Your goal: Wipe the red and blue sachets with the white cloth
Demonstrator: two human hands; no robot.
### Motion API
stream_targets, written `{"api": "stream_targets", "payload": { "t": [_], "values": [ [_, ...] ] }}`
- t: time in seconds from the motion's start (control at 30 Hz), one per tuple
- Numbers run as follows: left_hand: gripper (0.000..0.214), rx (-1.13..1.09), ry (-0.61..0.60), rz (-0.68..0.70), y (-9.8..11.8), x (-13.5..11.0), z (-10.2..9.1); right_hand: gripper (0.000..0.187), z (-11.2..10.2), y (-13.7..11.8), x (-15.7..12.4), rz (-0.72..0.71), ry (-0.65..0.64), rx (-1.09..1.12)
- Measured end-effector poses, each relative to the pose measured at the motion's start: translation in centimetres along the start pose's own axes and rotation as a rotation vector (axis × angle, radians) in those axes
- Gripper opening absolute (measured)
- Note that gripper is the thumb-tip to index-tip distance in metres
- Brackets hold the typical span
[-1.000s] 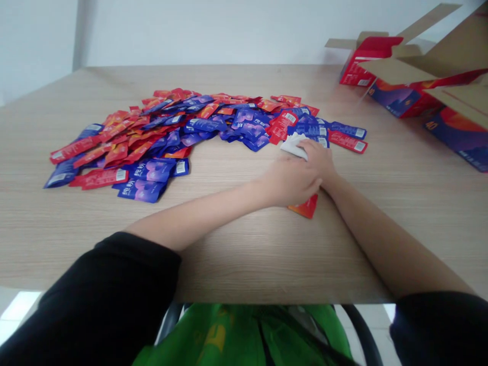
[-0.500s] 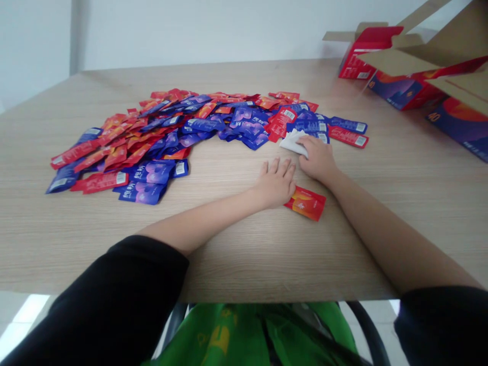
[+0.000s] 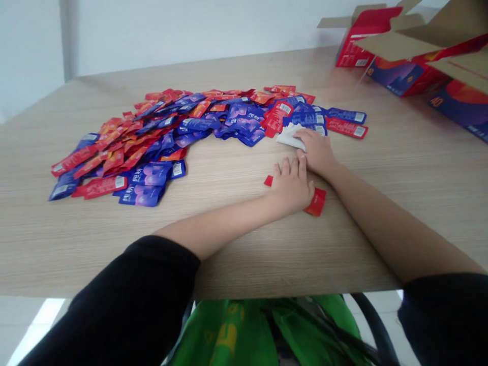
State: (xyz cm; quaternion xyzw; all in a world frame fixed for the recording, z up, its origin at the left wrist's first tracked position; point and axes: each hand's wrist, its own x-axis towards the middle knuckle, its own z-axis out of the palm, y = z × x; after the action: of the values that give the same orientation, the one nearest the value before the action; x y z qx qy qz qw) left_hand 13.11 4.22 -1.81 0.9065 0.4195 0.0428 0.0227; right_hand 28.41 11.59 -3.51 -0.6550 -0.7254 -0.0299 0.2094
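My left hand lies flat with fingers spread over a red and orange sachet. Only the two ends of that sachet show, one on each side of the hand. Just beyond it, my right hand has its fingers closed on a folded white tissue, which rests on the table beside the heap. A curved heap of red and blue-purple sachets spreads across the table from the left to just behind the right hand. A single red sachet and a blue one stick out at its right end.
Open cardboard boxes stand at the back right: a red box and two blue and red boxes, the nearer one at the right edge. A white wall bounds the wooden table. Green cloth shows below the front edge.
My left hand has slid right onto the red sachet, covering its middle. My right hand stays on the tissue. The whole view has shifted slightly.
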Motion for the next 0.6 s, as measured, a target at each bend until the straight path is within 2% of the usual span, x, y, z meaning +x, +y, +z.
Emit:
{"api": "stream_targets", "payload": {
  "t": [0.1,0.2,0.3,0.4,0.5,0.6],
  "values": [
    [0.068,0.029,-0.062,-0.064,0.4,0.2,-1.1,0.047,0.0,-0.3,-0.1,0.008,0.015,-0.001],
    [0.072,0.103,-0.159,-0.132,1.6,0.4,-2.0,0.047,0.0,-0.4,-0.2,0.006,0.031,0.003],
    [0.074,0.179,-0.106,-0.086,3.2,0.4,-1.5,0.047,0.0,-0.3,-0.3,-0.003,0.04,0.014],
    [0.071,0.167,-0.026,-0.104,3.9,0.2,-0.5,0.048,0.0,-0.2,-0.2,-0.009,0.043,0.013],
    [0.071,0.116,0.018,-0.048,3.0,-0.2,-1.3,0.048,0.0,-0.2,-0.1,-0.006,0.038,0.012],
    [0.061,0.036,0.074,0.149,-0.1,-1.1,-3.8,0.047,-0.1,-0.2,-0.1,-0.002,0.027,0.017]
  ]
}}
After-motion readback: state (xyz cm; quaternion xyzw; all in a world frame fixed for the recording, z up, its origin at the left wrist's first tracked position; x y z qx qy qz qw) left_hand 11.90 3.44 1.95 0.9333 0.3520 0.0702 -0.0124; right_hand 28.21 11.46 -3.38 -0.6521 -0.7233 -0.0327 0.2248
